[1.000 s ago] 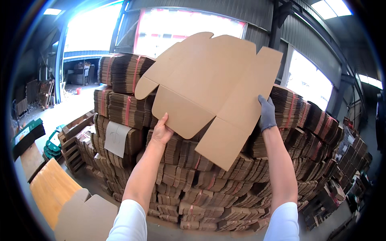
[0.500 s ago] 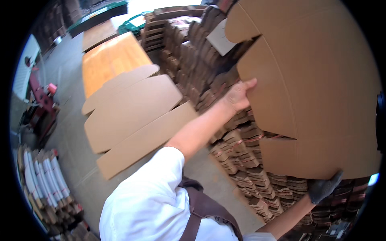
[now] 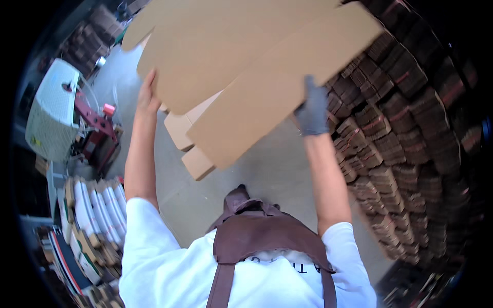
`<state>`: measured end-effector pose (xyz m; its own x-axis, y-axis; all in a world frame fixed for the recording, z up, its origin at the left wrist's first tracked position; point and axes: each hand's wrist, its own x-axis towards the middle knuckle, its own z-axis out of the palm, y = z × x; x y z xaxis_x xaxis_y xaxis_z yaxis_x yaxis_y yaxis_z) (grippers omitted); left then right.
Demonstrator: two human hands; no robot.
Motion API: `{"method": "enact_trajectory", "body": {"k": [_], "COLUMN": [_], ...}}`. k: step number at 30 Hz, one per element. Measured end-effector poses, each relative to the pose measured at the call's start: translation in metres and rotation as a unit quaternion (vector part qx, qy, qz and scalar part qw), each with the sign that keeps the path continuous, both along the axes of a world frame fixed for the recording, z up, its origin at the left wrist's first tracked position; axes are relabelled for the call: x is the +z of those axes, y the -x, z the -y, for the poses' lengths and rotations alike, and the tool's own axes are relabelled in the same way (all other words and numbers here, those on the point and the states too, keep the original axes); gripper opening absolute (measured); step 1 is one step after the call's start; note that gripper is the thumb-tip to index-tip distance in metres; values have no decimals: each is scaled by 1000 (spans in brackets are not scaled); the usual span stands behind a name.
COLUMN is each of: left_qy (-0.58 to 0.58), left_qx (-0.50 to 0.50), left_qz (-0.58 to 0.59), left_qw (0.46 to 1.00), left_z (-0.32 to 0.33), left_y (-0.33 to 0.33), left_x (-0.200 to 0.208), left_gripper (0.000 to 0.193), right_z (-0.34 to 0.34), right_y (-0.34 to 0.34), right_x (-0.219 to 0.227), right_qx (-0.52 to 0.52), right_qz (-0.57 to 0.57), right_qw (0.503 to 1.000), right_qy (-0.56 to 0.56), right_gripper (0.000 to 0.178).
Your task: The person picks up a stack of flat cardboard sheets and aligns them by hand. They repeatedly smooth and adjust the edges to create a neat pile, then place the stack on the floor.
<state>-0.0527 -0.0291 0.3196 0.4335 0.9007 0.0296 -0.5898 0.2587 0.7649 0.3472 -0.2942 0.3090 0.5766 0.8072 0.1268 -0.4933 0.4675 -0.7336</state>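
A large die-cut cardboard sheet (image 3: pixel 231 61) is held out in front of me, tilted, with slots and rounded flaps along its left side. My bare left hand (image 3: pixel 148 95) grips its left edge, thumb over the near face. On the right edge is my right hand (image 3: pixel 313 110) in a dark grey glove, thumb up and the fingers mostly behind the board. Below the held sheet, part of another cardboard sheet (image 3: pixel 176 132) shows; the rest is hidden, as is whatever it lies on.
Tall stacks of bundled flat cardboard (image 3: pixel 400 118) fill the right side. To the left are a pale perforated panel (image 3: pixel 51 113), a dark red machine (image 3: pixel 95 120) and a pile of white and brown bundles (image 3: pixel 97 205). Grey floor (image 3: pixel 179 205) lies in front of me.
I have turned left, away from the stacks. The sheet has swung from the right to in front of me, above the other cardboard, with both hands still on it.
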Motion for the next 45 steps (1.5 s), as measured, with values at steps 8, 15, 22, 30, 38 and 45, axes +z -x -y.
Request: {"method": "enact_trajectory", "body": {"k": [8,15,22,30,38,45], "left_qy": [204,346,296,278,-16,-399], "left_qx": [252,35,24,-15,-160,-28], "left_qz": [-312,-287,-320,-437,-737,-662], "left_qw": [893,892,899,855,657,633], "left_z": [-67,-24,-94,-82,-169,-441], "left_y": [229,184,168,178,212,116], "left_x": [-219,-345,-314,-301,-263,-256], "left_gripper": [41,24,27,34,49,60], "right_z": [-93,-42,-84,-60,-44,-54], "right_y": [223,198,193,197,181,195], "right_x": [-246,-341,-290,-264,-230,-268], "right_qx": [18,-120,-123,-46,49,-199], "right_qz": [-264,-43,85,238,190,90], "right_qw": [921,885,812,732,738,747], "right_qy": [287,447,564,637,646,628], "right_gripper": [38,43,52,52,53,70]}}
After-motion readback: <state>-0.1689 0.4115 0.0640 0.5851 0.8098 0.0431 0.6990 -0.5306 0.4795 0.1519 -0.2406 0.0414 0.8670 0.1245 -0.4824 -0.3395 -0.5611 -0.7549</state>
